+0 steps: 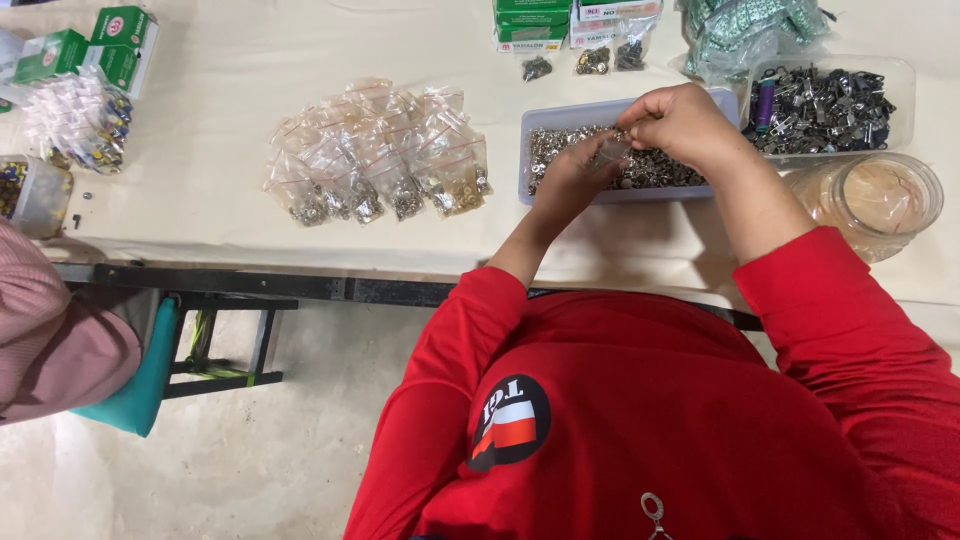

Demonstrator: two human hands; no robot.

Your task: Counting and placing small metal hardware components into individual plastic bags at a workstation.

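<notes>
A shallow lavender tray (555, 113) full of small metal fasteners sits on the cream-covered table. Over it my left hand (568, 178) holds a small clear plastic bag (610, 150) at its lower part. My right hand (680, 122) pinches the bag's top edge from above. Both arms wear red sleeves. Whether the bag holds any pieces I cannot tell.
A heap of filled small clear bags (380, 165) lies left of the tray. A clear tub of dark metal parts (830, 100) and a round clear jar (880, 200) stand to the right. Green boxes (120, 45) sit far left. Another person's pink sleeve (40, 340) is at the left edge.
</notes>
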